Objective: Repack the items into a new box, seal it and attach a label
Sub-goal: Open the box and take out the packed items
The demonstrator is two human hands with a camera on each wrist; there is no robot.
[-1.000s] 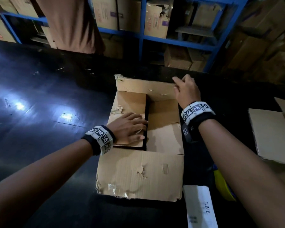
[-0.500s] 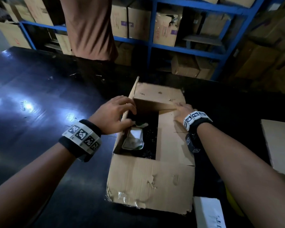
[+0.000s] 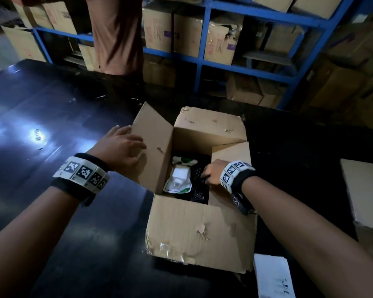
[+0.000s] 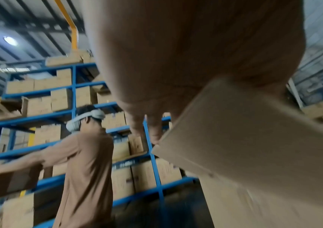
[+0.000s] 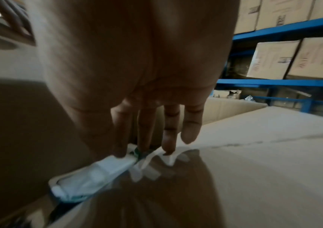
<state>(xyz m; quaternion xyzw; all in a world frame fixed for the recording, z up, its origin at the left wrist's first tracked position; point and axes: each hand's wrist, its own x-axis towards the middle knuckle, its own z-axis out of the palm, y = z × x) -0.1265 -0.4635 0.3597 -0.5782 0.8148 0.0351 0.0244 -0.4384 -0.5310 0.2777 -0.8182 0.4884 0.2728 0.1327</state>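
From the head view, a worn cardboard box [image 3: 199, 229] is seen on the dark table [image 3: 52, 117], its flaps open. The left flap [image 3: 154, 145] is held back at nine o'clock by the left hand [image 3: 119, 147], whose fingers are spread flat against the card. The right hand [image 3: 211, 172] is lowered into the box from three o'clock, fingers extended onto a dark item [image 3: 197, 181]; nothing is seen to be gripped. A white charger in a clear packet [image 3: 178, 178] lies just beside it, toward nine o'clock. In the left wrist view, only the palm and the flap [image 4: 254, 138] against it are shown, blurred. In the right wrist view, straight fingertips [image 5: 120, 152] are seen touching the packet [image 5: 98, 172], with no pinch formed. The packet is judged to be light, soft-walled and slippery, so it is best taken by its sealed edges or pinched across the hard charger. The dark item cannot be identified, so its weight cannot be told. The box card appears dented and weak at six o'clock.
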